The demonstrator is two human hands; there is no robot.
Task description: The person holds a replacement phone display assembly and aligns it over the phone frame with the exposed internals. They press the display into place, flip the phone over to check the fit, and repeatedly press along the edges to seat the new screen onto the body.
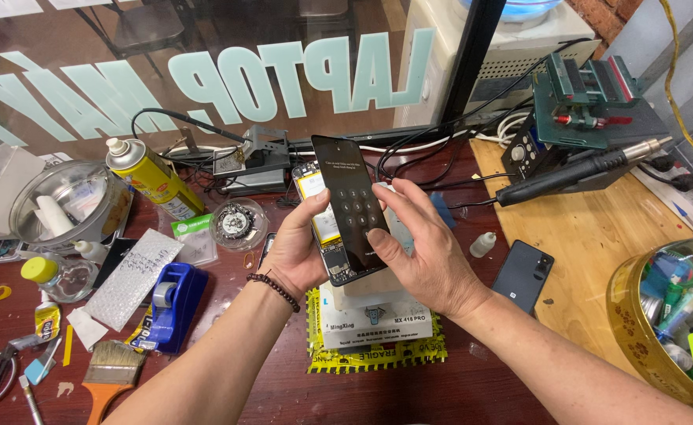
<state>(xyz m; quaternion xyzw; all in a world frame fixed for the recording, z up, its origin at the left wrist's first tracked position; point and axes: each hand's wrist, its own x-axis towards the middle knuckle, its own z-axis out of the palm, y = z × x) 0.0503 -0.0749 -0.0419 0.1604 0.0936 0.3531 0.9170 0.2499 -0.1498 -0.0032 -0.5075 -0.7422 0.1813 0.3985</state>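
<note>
Lit phone screen point(352, 206) held up over the middle of the counter point(472, 386), showing a numeric lock keypad; screen evidently powered and responding, yet not seated on the phone body. Opened phone body point(320, 224) just behind it, yellow battery and circuit board exposed at 9 o'clock of the screen. Joining the two halves not done, by the look of it; display check appears to be the step in hand.

Left hand point(295, 252) curled around the lower left edge of screen and body, fingers closed on both from behind. Right hand point(417, 252) at 3 o'clock of the screen, thumb pressed on the glass low down, fingers wrapped along the right edge.

Directly below at 6 o'clock, a white box point(374, 319) resting on yellow tape-patterned packaging. At 3 o'clock, a dark second phone point(523, 275) lying face down on the wooden board point(590, 236), with a small white bottle point(482, 245) between. At 1 o'clock, a hot-air handpiece point(575, 175) with cables trailing toward the hands. At 9 o'clock, a blue tape dispenser point(172, 305), bubble wrap piece point(134, 277), yellow spray can point(151, 177) and a round dish of small parts point(236, 223). At 7 o'clock, a paintbrush point(110, 374).

Nothing blocking the hands themselves; clutter and loose cables crowd every landing spot near the box.
</note>
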